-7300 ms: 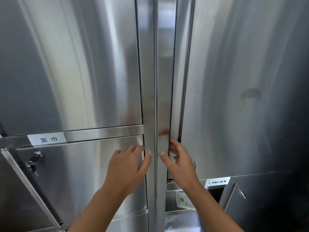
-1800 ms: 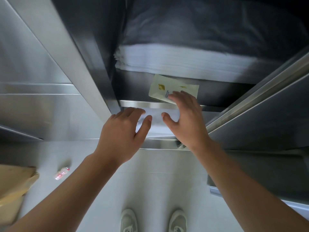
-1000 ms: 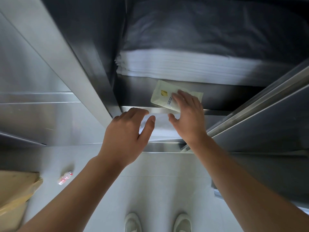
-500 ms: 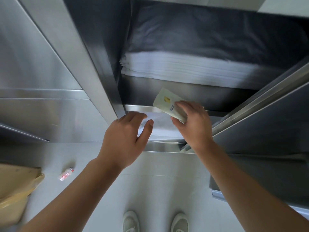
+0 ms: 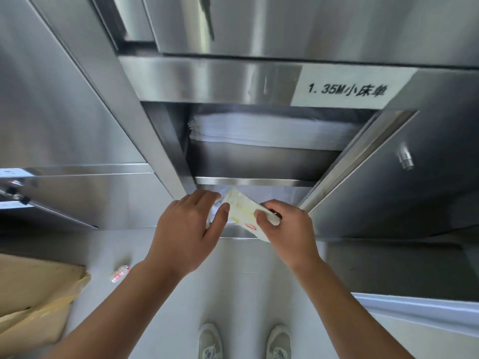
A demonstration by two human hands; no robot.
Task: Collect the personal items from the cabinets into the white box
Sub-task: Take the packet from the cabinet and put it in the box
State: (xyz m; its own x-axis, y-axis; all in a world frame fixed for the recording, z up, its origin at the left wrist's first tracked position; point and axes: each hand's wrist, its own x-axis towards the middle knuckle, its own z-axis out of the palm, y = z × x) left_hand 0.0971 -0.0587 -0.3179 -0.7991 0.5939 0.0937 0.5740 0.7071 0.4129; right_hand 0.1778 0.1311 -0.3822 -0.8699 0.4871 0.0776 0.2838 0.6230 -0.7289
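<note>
Flat white-and-yellow plastic sachet (image 5: pixel 241 211), just outside the lower lip of the open stainless-steel cabinet compartment (image 5: pixel 259 161), pinched between thumb and curled fingers of the right hand (image 5: pixel 287 229). The left hand (image 5: pixel 186 229) is relaxed and empty, its thumb at the sachet's 9 o'clock edge. A thin, slick pack calls for a firm pinch, with left-hand support if it sags. The swung-open steel door (image 5: pixel 383 193) crowds 3 o'clock and the folded white linen stack (image 5: pixel 259 130) lies at 12. Free room lies toward 6 o'clock, over the pale floor (image 5: pixel 238 294). The white box is not in view.
</note>
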